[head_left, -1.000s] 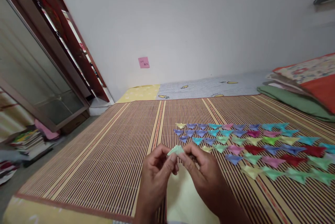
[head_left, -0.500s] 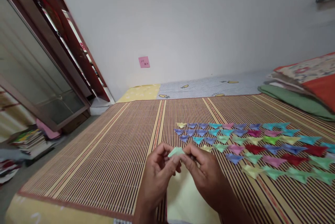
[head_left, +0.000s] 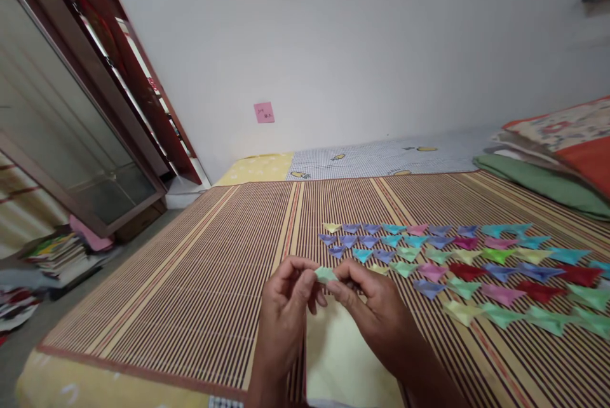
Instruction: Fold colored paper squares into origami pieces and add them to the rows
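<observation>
A small piece of pale green folded paper [head_left: 326, 275] is pinched between my two hands, just above the mat. My left hand [head_left: 288, 300] grips its left end with thumb and forefinger, while my right hand [head_left: 369, 303] holds the right end the same way. Parts of the paper are hidden behind my fingertips. Below my hands lies a pale yellow sheet or board [head_left: 350, 357]. To the right, several rows of folded paper pieces in many colours spread out, among them a pale yellow one [head_left: 461, 312] and a red one [head_left: 541, 292].
A striped bamboo mat [head_left: 190, 281] covers the bed. Folded bedding, with a green piece [head_left: 538, 182] at the bottom, is stacked at the far right. A pink note [head_left: 264, 112] sticks to the white wall. Books [head_left: 64, 252] are piled low on the left.
My left thumb has shifted left and up along the green folded paper, showing more of its front face. Both hands still hold it. The whole view has moved slightly.
</observation>
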Motion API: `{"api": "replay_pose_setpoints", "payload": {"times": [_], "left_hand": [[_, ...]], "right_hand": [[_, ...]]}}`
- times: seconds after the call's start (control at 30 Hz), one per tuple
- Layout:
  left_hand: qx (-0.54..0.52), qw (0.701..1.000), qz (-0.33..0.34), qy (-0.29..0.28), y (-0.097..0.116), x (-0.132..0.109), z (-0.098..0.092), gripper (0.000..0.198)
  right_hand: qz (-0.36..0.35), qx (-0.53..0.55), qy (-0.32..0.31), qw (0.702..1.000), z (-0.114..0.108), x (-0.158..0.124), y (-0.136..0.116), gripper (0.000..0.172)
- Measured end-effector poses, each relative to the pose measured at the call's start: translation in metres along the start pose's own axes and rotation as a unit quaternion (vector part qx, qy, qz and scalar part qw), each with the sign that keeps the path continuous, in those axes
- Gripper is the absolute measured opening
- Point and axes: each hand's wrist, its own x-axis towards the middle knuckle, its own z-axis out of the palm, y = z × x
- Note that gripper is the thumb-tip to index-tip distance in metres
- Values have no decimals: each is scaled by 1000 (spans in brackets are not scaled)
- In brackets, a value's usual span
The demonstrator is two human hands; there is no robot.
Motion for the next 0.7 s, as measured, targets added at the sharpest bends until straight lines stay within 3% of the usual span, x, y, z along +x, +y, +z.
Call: {"api": "replay_pose_setpoints", "payload": {"times": [0.17, 0.4, 0.7], "left_hand": [[-47, 998, -33, -19, 1, 0, -5, 16], [-98, 994, -40, -35, 3, 0, -9, 14], [-62, 996, -32, -63, 11, -4, -10, 7]], "right_hand": [[1, -21, -22, 1000, -3, -1, 3, 22], [15, 36, -38, 999, -2, 0, 0, 15], [27, 74, -64, 995, -4, -1, -2, 14]]}}
